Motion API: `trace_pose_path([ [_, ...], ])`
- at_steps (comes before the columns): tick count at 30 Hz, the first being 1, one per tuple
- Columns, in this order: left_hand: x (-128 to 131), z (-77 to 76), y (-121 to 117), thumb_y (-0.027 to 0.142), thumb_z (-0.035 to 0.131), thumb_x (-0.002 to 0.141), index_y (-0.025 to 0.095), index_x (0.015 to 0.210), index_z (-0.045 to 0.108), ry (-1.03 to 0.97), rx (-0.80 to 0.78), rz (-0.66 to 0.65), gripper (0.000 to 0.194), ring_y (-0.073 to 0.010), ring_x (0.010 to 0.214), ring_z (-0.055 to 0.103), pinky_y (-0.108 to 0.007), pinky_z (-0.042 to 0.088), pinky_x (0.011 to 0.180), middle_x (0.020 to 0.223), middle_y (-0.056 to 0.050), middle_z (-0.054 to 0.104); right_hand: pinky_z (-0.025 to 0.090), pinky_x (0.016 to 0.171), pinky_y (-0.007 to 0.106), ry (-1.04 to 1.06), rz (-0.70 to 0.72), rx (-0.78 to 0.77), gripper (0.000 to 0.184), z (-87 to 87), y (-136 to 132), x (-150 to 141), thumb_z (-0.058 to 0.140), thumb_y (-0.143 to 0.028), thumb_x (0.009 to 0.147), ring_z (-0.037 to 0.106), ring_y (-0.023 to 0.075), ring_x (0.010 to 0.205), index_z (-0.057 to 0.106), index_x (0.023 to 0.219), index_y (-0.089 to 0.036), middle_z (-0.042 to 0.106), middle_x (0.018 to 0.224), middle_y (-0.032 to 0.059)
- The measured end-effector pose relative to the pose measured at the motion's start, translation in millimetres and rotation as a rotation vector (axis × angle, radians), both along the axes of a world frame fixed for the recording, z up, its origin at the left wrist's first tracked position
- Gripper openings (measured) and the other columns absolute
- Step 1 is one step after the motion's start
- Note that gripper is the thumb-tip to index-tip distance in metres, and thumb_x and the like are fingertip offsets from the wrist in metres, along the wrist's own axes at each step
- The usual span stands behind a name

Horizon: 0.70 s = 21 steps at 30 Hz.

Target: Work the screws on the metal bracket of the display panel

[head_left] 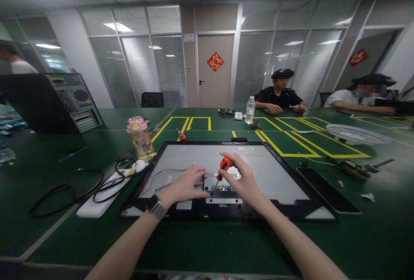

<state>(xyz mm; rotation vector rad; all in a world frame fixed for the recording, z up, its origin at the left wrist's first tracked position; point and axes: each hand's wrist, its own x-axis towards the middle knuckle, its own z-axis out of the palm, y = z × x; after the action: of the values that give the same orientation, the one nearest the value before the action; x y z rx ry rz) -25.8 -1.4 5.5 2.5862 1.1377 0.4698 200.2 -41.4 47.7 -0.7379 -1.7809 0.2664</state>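
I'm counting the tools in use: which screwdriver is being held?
The orange-and-black screwdriver, in the right hand, its tip down at the metal bracket. The red-handled one and blue-handled one lie on the green table.

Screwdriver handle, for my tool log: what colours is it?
The screwdriver handle is orange and black, clearest in the head view.

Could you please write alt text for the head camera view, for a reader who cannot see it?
The right hand holds an orange-and-black screwdriver upright-ish over a metal bracket on an opened display panel, while the left hand rests beside it. Around them on a green table are cables, a pink-lidded bottle and a phone.
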Motion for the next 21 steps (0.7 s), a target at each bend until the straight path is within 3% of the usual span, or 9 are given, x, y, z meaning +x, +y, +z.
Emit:
trace_pose_path([
  [7,0.7,0.4,-1.2,0.056,0.072,0.074,0.023,0.135,0.05,-0.011,0.007,0.009,0.072,-0.0319,0.133,0.041,-0.05,0.025,0.115,0.143,-0.011,0.047,0.056,0.081,0.042,-0.019,0.162,-0.054,0.053,-4.5,-1.9,-0.5,0.045,-0.014,0.091,0.069,0.0209,0.089,0.038,0.142,-0.026,0.065,0.116,0.0115],
  [16,-0.2,-2.4,-0.2,0.058,0.072,0.074,0.022,0.135,0.049,-0.015,0.008,0.005,0.075,-0.0305,0.132,0.042,-0.05,0.023,0.116,0.143,-0.011,0.048,0.055,0.072,0.036,-0.012,0.036,0.062,0.04,-0.9,-0.1,-0.6,0.063,-0.019,0.084,0.064,0.0197,0.076,0.058,0.124,-0.025,0.066,0.085,0.0044],
  [21,-0.4,-3.5,0.1,0.058,0.071,0.074,0.022,0.135,0.049,-0.016,0.005,0.009,0.074,-0.0305,0.133,0.041,-0.048,0.023,0.116,0.144,-0.011,0.047,0.055,0.081,0.038,-0.028,0.135,-0.027,0.047,-1.7,0.8,2.1,0.05,-0.017,0.091,0.068,0.0207,0.089,0.048,0.137,-0.026,0.069,0.103,0.0084],
])
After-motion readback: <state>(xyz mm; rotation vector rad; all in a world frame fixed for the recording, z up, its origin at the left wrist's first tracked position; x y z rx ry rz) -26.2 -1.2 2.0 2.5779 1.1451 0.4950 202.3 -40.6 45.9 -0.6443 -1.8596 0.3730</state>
